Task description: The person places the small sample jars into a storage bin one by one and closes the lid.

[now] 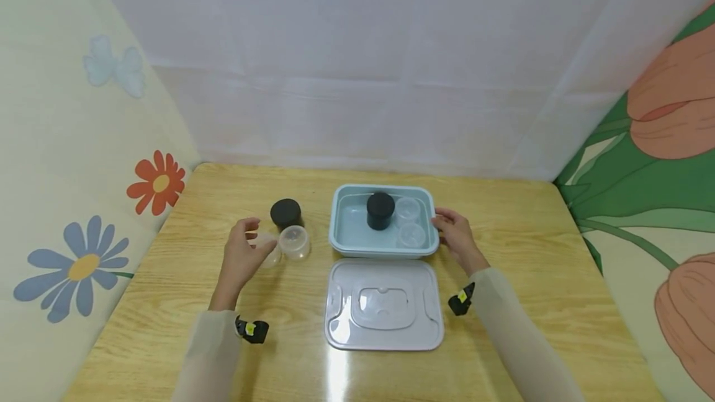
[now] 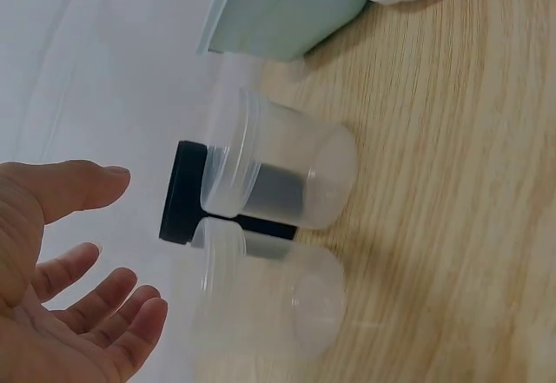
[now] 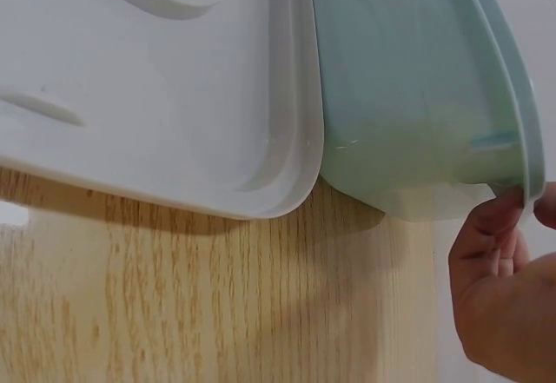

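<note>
1. The left hand point(image 1: 241, 256) is hovering above the outer clear jar point(image 1: 273, 258), its thumb and fingers spreading wide, apart from the jar
2. The inner clear jar point(image 1: 294, 244) is standing upright just beside that one, both resting on the table point(image 1: 514, 222)
3. The loose black jar point(image 1: 286, 213) is standing upright on the table behind the pair
4. The right hand point(image 1: 455, 237) is pinching the rim of the tub point(image 1: 349, 229) at its right end, gripping the edge from both sides
5. Inside the tub, the second black jar point(image 1: 380, 211) is standing near the middle, while the rear clear jar point(image 1: 408, 208) and the front clear jar point(image 1: 411, 236) are sitting to its right
6. The lid point(image 1: 385, 335) is lying flat on the table, just in front of the tub
7. White cloth point(image 1: 346, 104) is hanging behind the table
</note>
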{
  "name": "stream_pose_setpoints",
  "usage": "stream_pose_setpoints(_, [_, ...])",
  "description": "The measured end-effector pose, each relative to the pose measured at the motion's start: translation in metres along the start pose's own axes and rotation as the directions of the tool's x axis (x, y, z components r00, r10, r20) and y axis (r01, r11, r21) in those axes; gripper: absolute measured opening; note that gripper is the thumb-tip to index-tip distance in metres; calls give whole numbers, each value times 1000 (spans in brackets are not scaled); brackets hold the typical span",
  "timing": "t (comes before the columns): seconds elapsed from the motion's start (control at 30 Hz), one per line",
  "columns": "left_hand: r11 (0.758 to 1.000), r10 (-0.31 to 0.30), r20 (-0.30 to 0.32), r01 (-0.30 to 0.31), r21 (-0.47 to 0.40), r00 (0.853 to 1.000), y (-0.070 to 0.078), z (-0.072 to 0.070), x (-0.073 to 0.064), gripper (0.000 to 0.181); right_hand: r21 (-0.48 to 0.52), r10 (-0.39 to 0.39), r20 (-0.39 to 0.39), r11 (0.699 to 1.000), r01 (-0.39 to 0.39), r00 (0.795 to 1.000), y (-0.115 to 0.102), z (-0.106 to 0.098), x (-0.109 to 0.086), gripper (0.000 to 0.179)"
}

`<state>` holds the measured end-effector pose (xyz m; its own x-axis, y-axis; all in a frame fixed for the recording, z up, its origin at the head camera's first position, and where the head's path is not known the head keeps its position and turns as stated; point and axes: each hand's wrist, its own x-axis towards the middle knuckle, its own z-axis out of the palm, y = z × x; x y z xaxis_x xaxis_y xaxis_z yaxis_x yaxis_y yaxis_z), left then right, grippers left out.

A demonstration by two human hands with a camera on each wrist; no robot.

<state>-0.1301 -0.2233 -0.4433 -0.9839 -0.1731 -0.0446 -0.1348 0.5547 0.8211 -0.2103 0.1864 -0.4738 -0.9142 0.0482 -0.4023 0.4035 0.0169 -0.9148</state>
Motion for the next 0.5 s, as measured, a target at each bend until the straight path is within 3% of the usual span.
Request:
stream_pose_setpoints(0.27, [999,-35,-6,35,7,999,-12,-8,-1,64,19,-2,2,1000,2,1000,0,-1,0,44])
stream_pose_setpoints(0.5, [998,-62,33,61,29,998,-24,-8,-3,71,6,3,-7,1000,-3,1000,0,0,1,43])
